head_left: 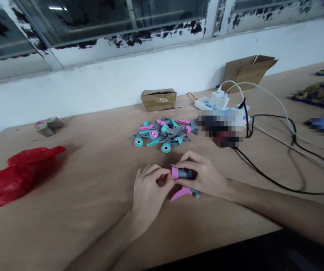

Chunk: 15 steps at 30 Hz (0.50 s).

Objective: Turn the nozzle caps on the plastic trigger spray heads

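Just in front of the pile, my right hand (200, 173) is wrapped round a grey plastic piece with a pink ring end (186, 173). Its tube lies sideways, ring to the left. Below the fingers a pink lever-like part (181, 193) sticks out; whether it belongs to the same piece is hard to see. My left hand (152, 188) pinches at the pink ring, thumb and forefinger together; anything small between the tips is hidden. Beyond both hands lies a pile of similar grey pieces with pink or teal rings and levers (164, 135).
A red plastic bag (23, 173) lies at the left, near a small greenish block (49, 126). Along the wall stand a small carton (158, 101) and an open cardboard box (243, 73). A power strip (204, 103) and looping black cable (263, 182) occupy the right side.
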{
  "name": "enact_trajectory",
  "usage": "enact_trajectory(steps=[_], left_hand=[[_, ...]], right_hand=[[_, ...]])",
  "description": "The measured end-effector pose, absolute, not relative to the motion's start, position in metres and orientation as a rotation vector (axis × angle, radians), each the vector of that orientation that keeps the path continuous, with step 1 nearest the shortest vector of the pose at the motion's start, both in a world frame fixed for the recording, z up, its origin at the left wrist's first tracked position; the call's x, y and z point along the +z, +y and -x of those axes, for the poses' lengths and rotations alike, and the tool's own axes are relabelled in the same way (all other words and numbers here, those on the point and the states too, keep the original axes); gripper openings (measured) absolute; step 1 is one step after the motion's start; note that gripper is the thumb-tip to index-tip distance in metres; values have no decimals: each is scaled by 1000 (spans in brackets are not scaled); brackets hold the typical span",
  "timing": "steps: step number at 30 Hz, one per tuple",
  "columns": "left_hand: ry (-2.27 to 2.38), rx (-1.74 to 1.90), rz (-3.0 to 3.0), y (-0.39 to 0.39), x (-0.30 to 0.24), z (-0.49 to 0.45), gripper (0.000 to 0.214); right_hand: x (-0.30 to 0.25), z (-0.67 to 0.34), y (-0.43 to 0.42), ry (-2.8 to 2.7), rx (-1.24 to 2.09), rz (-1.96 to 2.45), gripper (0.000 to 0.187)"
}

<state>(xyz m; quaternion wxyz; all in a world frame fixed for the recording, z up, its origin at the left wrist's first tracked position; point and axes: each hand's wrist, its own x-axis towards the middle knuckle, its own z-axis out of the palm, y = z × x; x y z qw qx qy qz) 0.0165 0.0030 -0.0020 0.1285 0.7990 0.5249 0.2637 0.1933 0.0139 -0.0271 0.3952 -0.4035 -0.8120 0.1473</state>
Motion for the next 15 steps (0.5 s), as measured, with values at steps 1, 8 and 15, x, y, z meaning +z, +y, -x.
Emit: enact_trajectory(steps=[1, 8, 15], left_hand=[[1567, 795, -2334, 2, -3, -18, 10], [1654, 939, -2311, 13, -4, -12, 10], [1243, 994, -1535, 36, -2, 6, 19]], right_hand=[[-27, -194, 15, -2054, 367, 1027, 27], [-25, -196, 14, -2014, 294, 1077, 29], [-16, -202, 17, -1911, 441, 1085, 30]])
